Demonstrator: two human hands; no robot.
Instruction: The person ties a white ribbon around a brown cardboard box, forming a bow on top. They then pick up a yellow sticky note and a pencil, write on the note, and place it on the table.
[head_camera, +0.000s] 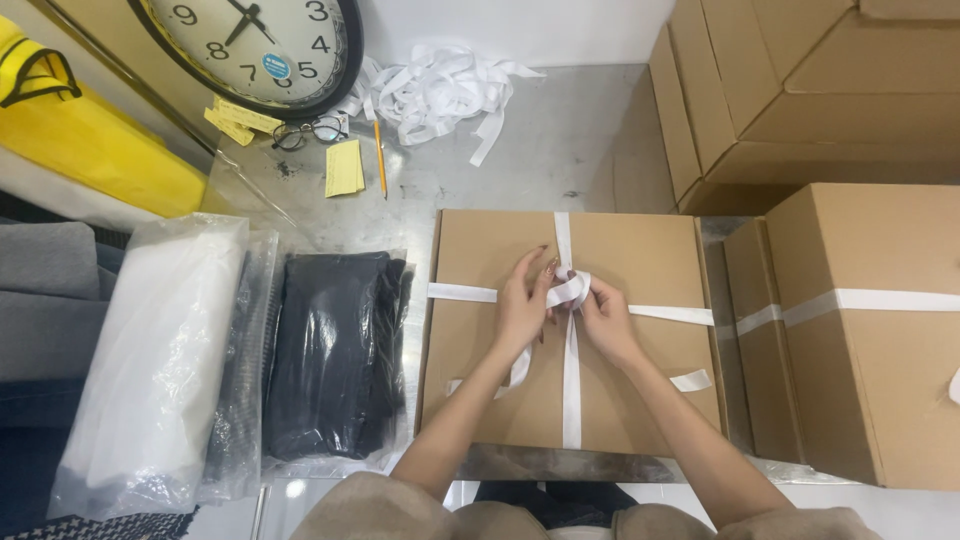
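A brown cardboard box (640, 260) lies flat on the steel table in front of me, bound crosswise with white ribbon (571, 385). Both hands meet at the ribbon's crossing in the middle of the lid. My left hand (522, 300) pinches a ribbon loop from the left, with a loose tail hanging below it. My right hand (608, 322) grips the ribbon from the right, fingers curled on the knot (568, 288). A short ribbon end (691, 380) lies on the lid to the right.
Clear bags of dark (335, 350) and white (160, 360) folded clothing lie left of the box. Taped cardboard boxes (860, 320) stand at right and behind. A wall clock (262, 45), glasses (308, 131), yellow notes (343, 167), a pencil (380, 158) and a ribbon heap (440, 90) sit at the back.
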